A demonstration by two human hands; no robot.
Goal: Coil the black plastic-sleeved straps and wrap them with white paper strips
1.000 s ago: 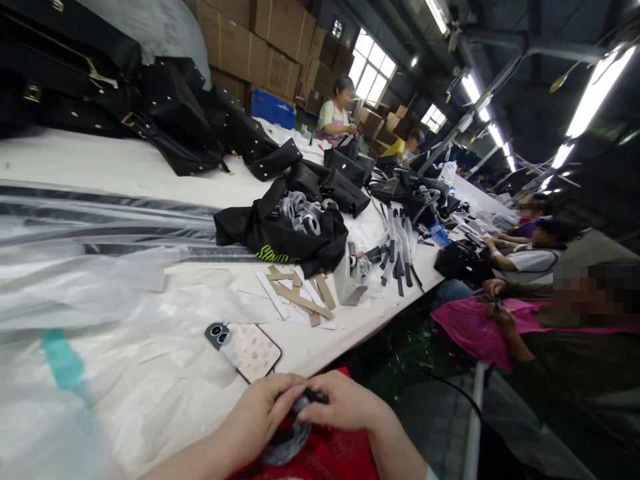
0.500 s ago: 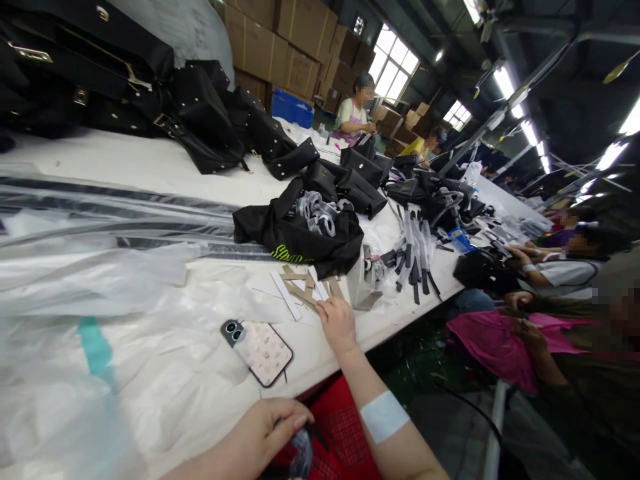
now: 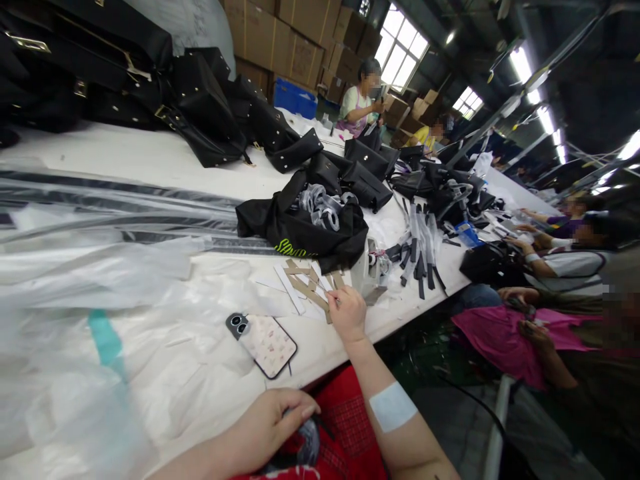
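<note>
My left hand is low at the table's front edge, its fingers closed round a dark strap covered in clear plastic. Part of that strap is hidden by the hand and my red clothing. Farther forward, my right hand rests at the near edge of a loose pile of brown and white strips. Its thumb and fingertips are pinched together there; what lies between them is too small to make out. A phone in a patterned case lies between the two hands.
Behind the strips stands a black cloth bag with plastic-wrapped coils on it. Plastic-covered black straps lie to the right. Black handbags line the back. Crumpled plastic sheeting covers the left. Several people sit or stand along the table.
The view has shifted slightly. My right hand has moved a little to the right along the strips, and its fingers are more curled. My left hand keeps its hold on the strap.
</note>
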